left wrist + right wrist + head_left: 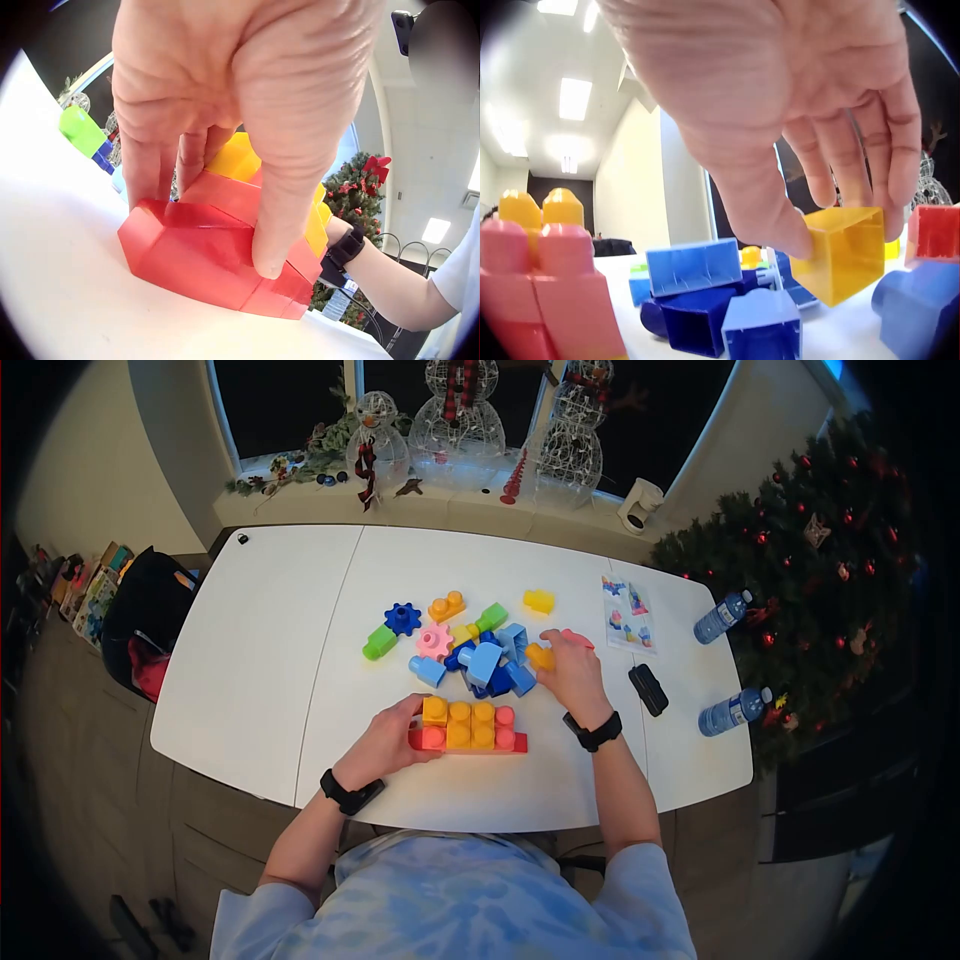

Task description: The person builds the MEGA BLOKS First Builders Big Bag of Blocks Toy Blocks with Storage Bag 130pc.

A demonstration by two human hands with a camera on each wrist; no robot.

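On the near part of the table stands a block build (470, 739), red and pink below with yellow blocks on top. My left hand (382, 745) grips its left end, thumb on the red side (202, 255) in the left wrist view. My right hand (576, 678) pinches a yellow block (844, 251) between thumb and fingers, right of the loose pile. That block's hollow underside faces the right wrist camera. Light blue blocks (481, 662) and dark blue blocks lie in the pile beside it. A red block (934, 234) is just beyond the right hand.
Around the pile lie a dark blue gear (402, 619), a pink gear (434, 641), green blocks (380, 642) and yellow ones (538, 601). To the right are a printed sheet (628, 614), a black case (648, 690) and two water bottles (735, 712) near the table edge.
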